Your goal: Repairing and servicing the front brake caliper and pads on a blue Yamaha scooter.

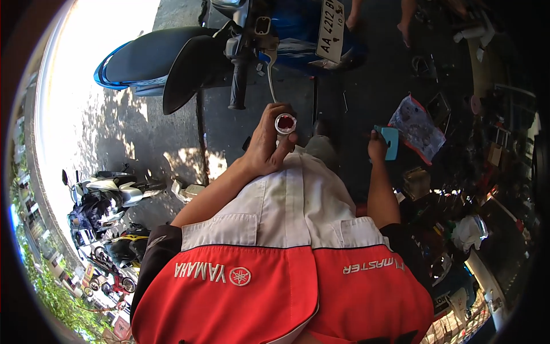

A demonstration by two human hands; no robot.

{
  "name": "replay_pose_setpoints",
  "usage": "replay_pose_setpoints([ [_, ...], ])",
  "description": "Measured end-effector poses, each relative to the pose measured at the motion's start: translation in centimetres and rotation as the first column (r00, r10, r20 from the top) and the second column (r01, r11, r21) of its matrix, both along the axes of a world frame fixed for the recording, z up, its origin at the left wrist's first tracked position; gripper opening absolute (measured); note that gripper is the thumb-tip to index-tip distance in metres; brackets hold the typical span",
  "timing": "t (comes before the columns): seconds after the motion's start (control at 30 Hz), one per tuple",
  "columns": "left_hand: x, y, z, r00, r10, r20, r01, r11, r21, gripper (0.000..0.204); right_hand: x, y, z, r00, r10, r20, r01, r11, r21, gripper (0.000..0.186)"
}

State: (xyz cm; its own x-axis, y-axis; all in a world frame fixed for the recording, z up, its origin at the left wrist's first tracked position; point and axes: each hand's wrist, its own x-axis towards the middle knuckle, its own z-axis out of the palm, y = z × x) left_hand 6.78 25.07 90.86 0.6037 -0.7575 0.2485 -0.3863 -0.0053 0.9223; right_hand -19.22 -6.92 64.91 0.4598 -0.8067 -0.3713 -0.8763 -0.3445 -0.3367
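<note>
My left hand [268, 140] is wrapped round a small round bottle-like container [277, 124]. Its pale rim faces up, with dark red inside; the lower part is hidden by my fingers. Just beyond my knuckles is the tip of a silver brake lever [271, 80] on a motorcycle handlebar. Beside it is the black rubber grip [238, 86]. A small rectangular reservoir [262, 26] sits on the bar. Out to the right, my right hand [376, 148] is closed on a flat light-blue piece [391, 143], box- or card-like; its exact kind is unclear.
The blue motorcycle with a black seat [154, 54] stands across the far side. Someone's bare feet [404, 34] are beyond it. A clear plastic bag with red edges [418, 129] lies at right, among scattered parts. Several parked motorcycles [117, 189] stand at left.
</note>
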Motion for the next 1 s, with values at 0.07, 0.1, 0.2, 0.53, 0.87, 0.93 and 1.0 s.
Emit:
replay_pose_setpoints([
  [0.07,-0.9,-0.4,-0.6,0.996,0.056,-0.070,-0.053,0.998,0.042,0.043,0.5,-0.2,-1.5,0.999,0.030,-0.037,-0.031,1.000,-0.006,0.051],
  [0.1,-1.2,-0.4,-0.3,0.995,0.066,-0.068,-0.061,0.996,0.069,0.043,1.7,-0.3,-1.5,0.992,0.128,-0.012,-0.128,0.992,0.016,0.051],
  [0.2,-2.1,-1.3,0.9,0.986,0.115,0.123,-0.134,0.977,0.167,0.050,4.9,1.3,-3.1,0.964,0.248,0.096,-0.255,0.965,0.066,0.045],
  [0.53,-5.2,-2.2,2.1,0.922,0.313,0.227,-0.369,0.888,0.273,0.051,10.8,5.9,-9.0,0.868,0.386,0.311,-0.460,0.861,0.217,0.021],
  [0.87,-6.1,-2.5,2.3,0.852,0.473,0.223,-0.520,0.812,0.264,0.052,9.8,0.9,-2.9,0.802,0.583,0.133,-0.597,0.768,0.233,0.024],
  [0.93,-5.9,-2.7,2.1,0.844,0.493,0.213,-0.536,0.802,0.266,0.052,8.9,0.0,-1.6,0.799,0.583,0.146,-0.601,0.761,0.244,0.024],
  [1.0,-5.6,-3.0,2.0,0.838,0.486,0.250,-0.542,0.797,0.266,0.053,8.9,-0.5,0.4,0.790,0.591,0.166,-0.613,0.748,0.253,0.025],
])
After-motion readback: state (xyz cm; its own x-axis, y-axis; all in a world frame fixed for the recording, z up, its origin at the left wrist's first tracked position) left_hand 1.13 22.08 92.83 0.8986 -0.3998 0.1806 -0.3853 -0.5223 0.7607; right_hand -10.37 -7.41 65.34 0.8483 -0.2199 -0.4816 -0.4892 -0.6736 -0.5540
